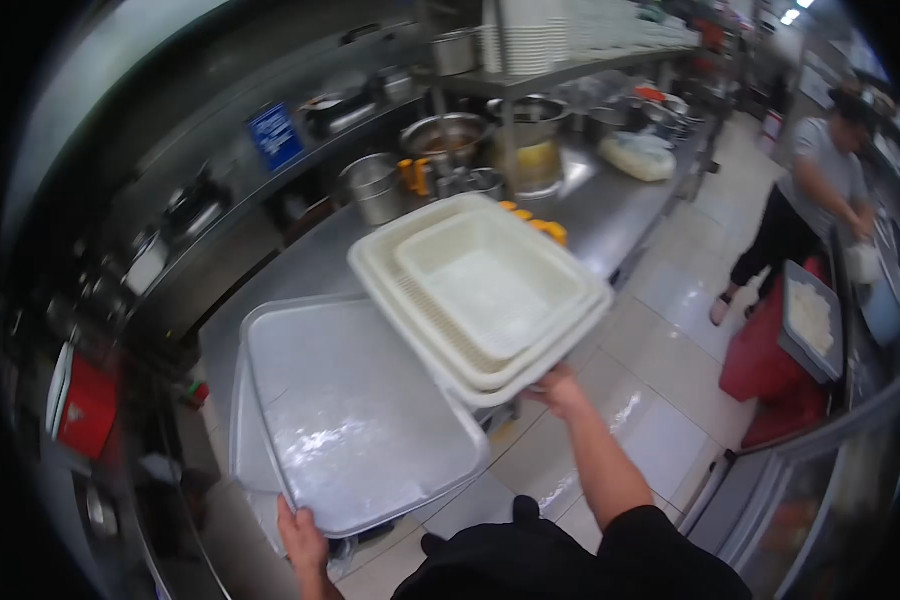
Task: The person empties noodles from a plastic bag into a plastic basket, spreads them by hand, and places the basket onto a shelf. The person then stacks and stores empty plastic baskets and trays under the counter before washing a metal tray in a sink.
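My right hand (pixel 558 390) is closed on the near right rim of a stack of nested cream plastic basins (pixel 490 290). One of these has slotted sides, like a draining basket. The stack sits tilted in view and overlaps the far right corner of a large metal tray (pixel 370 420). At the tray's near left edge, my left hand (pixel 303 535) is closed on the rim. Under that tray, the edge of another tray (pixel 250 440) shows on the left. Both trays lie over the steel table (pixel 245 292). The fingers beneath the basins are mostly hidden.
Metal pots (pixel 375 190), a large bowl (pixel 448 135) and a plastic bag (pixel 638 157) stand farther along the table. Stacked white dishes (pixel 525 40) fill the shelf above. To the right, a person (pixel 820 175) works beside a grey tub (pixel 810 320) on red crates (pixel 770 365).
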The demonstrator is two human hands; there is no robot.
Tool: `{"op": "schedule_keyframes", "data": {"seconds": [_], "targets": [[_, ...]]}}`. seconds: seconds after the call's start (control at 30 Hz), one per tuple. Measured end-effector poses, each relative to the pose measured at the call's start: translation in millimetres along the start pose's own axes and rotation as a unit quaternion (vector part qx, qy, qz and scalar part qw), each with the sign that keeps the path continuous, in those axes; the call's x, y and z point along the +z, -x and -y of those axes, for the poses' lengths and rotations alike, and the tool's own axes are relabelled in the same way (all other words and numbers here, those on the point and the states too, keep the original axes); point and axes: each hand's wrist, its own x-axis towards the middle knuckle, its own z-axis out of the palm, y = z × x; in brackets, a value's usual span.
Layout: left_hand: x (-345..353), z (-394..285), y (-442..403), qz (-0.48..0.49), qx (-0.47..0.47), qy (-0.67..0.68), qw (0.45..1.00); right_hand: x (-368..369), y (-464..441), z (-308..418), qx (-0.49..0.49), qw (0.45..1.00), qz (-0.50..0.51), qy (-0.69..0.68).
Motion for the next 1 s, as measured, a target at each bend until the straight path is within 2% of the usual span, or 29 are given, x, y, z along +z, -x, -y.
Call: {"op": "schedule_keyframes", "data": {"seconds": [0.03, 0.13, 0.23, 0.33, 0.43, 0.47, 0.57, 0.6, 0.77, 0.83, 0.87, 0.93, 1.0], "targets": [[5.7, 2.4, 2.5, 0.005, 0.010, 0.050, 0.999, 2.7, -1.9, -4.3, -0.006, 1.000, -0.011, -0.007], [21.4, 20.2, 2.4, -0.024, 0.059, -0.034, 0.997, 4.2, -22.5, -37.2, -0.028, 0.995, -0.060, -0.080], [29.4, -28.8, 12.8, 0.036, 0.065, 0.017, 0.997, 15.3, -19.7, -34.6, -0.102, 0.978, -0.099, -0.155], [40.0, -25.7, 9.5, 0.075, 0.025, 0.165, 0.983, 5.5, -11.0, -15.3, -0.110, 0.977, -0.082, -0.165], [59.7, -5.6, 11.3, 0.016, -0.018, 0.107, 0.994, 2.7, 6.7, 3.0, -0.103, 0.977, -0.080, -0.167], [60.4, 10.8, 3.5, 0.040, -0.015, 0.086, 0.995, 1.8, 11.7, 6.5, -0.101, 0.978, -0.085, -0.164], [75.8, 40.6, 5.3, 0.021, -0.131, 0.252, 0.959, -6.2, 24.6, 8.8, -0.100, 0.987, -0.089, -0.091], [71.6, 81.3, -8.0, 0.041, -0.134, 0.247, 0.959, -6.7, 28.4, 9.0, -0.117, 0.986, -0.086, -0.086], [107.0, 48.2, 26.4, 0.098, -0.167, 0.238, 0.952, -10.4, 45.5, 16.8, -0.175, 0.981, -0.068, -0.050], [111.6, 39.6, 38.5, 0.108, -0.171, 0.258, 0.945, -9.5, 55.5, 20.9, -0.145, 0.984, -0.085, -0.054], [114.2, 65.1, 30.2, 0.137, -0.156, 0.292, 0.934, -6.1, 59.6, 23.9, -0.127, 0.986, -0.089, -0.054], [119.1, 42.4, 38.8, 0.138, -0.179, 0.271, 0.936, 0.1, 70.9, 30.2, -0.146, 0.984, -0.079, -0.070], [128.8, 61.5, 32.1, 0.174, -0.162, 0.312, 0.920, 9.1, 87.1, 31.8, -0.146, 0.981, -0.082, -0.094]]}}
